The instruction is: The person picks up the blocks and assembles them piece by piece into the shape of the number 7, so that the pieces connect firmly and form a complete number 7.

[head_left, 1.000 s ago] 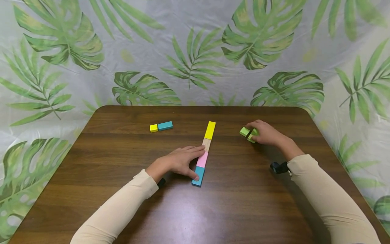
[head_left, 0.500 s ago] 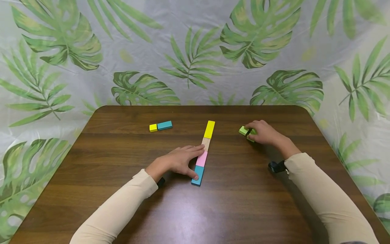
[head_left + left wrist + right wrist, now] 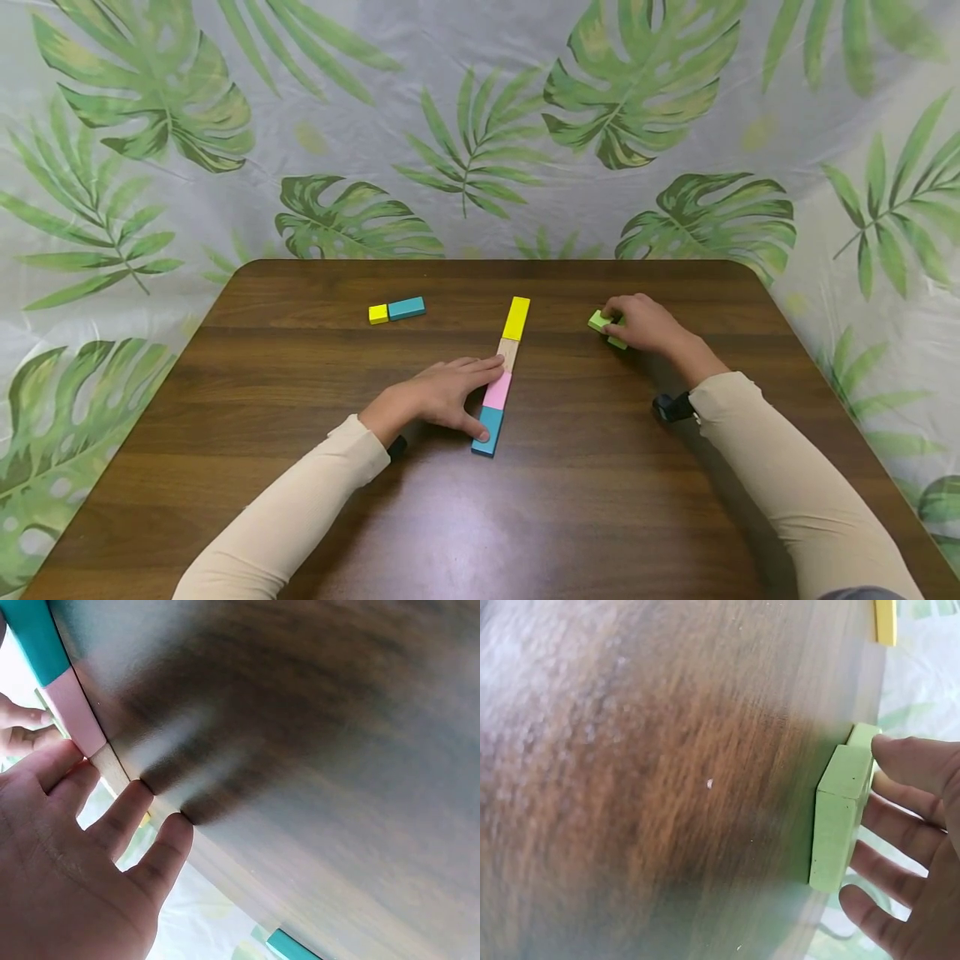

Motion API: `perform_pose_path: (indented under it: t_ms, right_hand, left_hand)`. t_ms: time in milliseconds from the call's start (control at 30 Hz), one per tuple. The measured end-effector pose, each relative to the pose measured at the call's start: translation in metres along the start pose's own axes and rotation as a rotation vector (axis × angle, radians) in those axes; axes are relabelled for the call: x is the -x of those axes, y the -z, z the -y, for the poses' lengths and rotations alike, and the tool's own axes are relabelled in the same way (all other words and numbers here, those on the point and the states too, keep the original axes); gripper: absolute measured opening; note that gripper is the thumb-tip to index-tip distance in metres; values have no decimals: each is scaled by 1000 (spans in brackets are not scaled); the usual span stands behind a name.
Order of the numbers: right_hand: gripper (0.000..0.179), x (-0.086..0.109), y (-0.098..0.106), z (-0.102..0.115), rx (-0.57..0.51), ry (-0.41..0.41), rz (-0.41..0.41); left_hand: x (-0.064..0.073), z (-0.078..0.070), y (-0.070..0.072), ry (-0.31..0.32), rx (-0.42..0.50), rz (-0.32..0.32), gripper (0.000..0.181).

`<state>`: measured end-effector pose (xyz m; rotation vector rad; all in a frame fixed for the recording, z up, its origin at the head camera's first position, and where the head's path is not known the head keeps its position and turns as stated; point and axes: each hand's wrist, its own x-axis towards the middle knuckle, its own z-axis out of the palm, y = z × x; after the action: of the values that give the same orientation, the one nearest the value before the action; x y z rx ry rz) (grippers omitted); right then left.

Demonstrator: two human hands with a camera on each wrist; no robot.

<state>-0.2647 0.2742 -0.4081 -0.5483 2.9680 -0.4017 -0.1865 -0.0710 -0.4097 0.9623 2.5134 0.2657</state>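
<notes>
- Lime-green rectangular wooden blocks [image 3: 597, 320]: probably light, rigid; pinch by sides.
- Far right, held by right hand [image 3: 647, 324], fingers curled round.
- Under left hand [image 3: 448, 396], fingers spread: straight multicoloured block row [image 3: 498, 390].

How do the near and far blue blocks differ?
The left hand reaches over the near block; no hand is at the far block. The near block runs roughly front to back; the far block runs roughly side to side. Both are blue and lie flat on the table.
</notes>
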Motion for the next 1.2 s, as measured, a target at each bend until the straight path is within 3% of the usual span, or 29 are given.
perform_pose_path:
  t_ms: [600,900,1200]
  right_hand:
    - [29,-1,-5,-2,-47,-42,-5]
    - [41,4,-6,-2,-61,8,28]
    - [29,-2,-5,4,-26,14,-21]
  left_hand:
    - [0,1,0,-5,-6,1,94]
    - [0,2,0,-12,0,-4,94]
    - [-1,3,0,-18,-6,-5,94]
